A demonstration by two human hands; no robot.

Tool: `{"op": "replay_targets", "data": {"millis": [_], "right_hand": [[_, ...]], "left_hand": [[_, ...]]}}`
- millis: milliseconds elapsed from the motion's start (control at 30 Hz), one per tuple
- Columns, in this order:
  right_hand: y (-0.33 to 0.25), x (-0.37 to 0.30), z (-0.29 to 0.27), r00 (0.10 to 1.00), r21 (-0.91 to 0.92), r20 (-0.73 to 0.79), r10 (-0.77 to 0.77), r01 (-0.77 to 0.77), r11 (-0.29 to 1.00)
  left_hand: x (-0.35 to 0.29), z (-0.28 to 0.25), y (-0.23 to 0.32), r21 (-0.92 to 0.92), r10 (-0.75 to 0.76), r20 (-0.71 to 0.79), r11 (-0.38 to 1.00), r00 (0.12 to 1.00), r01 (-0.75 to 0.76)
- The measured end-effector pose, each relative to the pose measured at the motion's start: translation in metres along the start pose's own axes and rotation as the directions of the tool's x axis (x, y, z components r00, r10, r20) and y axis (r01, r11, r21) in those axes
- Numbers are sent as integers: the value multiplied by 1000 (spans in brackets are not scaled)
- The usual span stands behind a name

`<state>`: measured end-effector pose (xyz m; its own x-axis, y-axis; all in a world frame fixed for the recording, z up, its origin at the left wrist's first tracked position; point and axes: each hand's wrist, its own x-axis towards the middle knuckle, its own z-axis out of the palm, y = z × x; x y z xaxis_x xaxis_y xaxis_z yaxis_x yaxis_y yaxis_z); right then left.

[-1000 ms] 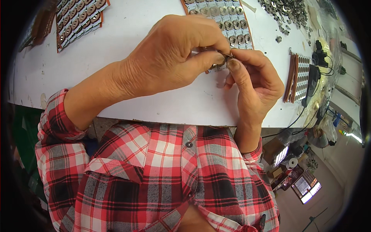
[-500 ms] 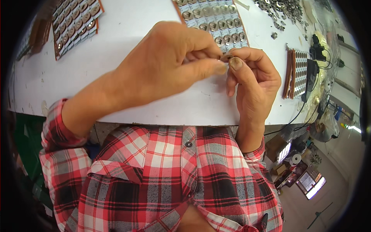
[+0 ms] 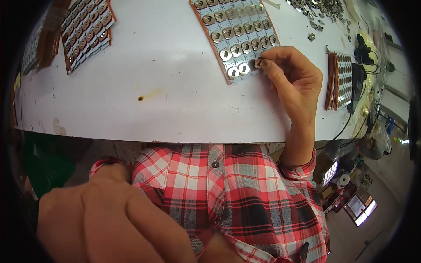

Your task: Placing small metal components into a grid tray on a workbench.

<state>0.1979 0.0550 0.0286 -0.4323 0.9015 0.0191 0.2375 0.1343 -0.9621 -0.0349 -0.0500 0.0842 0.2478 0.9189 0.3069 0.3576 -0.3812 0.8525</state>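
Note:
My right hand pinches a small round metal clip between thumb and index finger. It holds the clip at the lower right corner of a circuit board panel, near the last row. Rows of shiny round metal clips sit on that panel's pale surface, and its edge is brown. Close to the camera at the lower left is my left hand, raised in front of the plaid shirt. Its back fills much of that corner, and its fingers are hidden or out of the picture.
Loose metal clips lie heaped at the far right of the white table. A stack of panels stands at the right, beside black plugs and cables. More filled panels lie far left. A green container is below the table's left edge.
My left hand has left my right hand and come back toward the camera at the lower left. My right hand has stayed near the panel's corner with the clip, its thumb and finger pinched.

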Motion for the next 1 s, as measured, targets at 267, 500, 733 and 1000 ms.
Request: {"op": "replay_targets", "data": {"millis": [267, 500, 733, 1000], "right_hand": [[5, 0, 0, 999, -63, 37, -29, 31, 998], [9, 0, -3, 994, -77, 88, -58, 65, 995], [3, -3, 4, 999, -115, 46, -12, 17, 993], [6, -7, 4, 999, -133, 49, 4, 3, 991]], "left_hand": [[-11, 9, 12, 42, 47, -60, 998, 997, -45], [-18, 8, 12, 90, 63, -96, 994, 993, -54], [-23, 13, 15, 105, 133, -118, 987, 984, -121], [-13, 17, -12, 455, 179, -140, 885, 974, -97]]}}
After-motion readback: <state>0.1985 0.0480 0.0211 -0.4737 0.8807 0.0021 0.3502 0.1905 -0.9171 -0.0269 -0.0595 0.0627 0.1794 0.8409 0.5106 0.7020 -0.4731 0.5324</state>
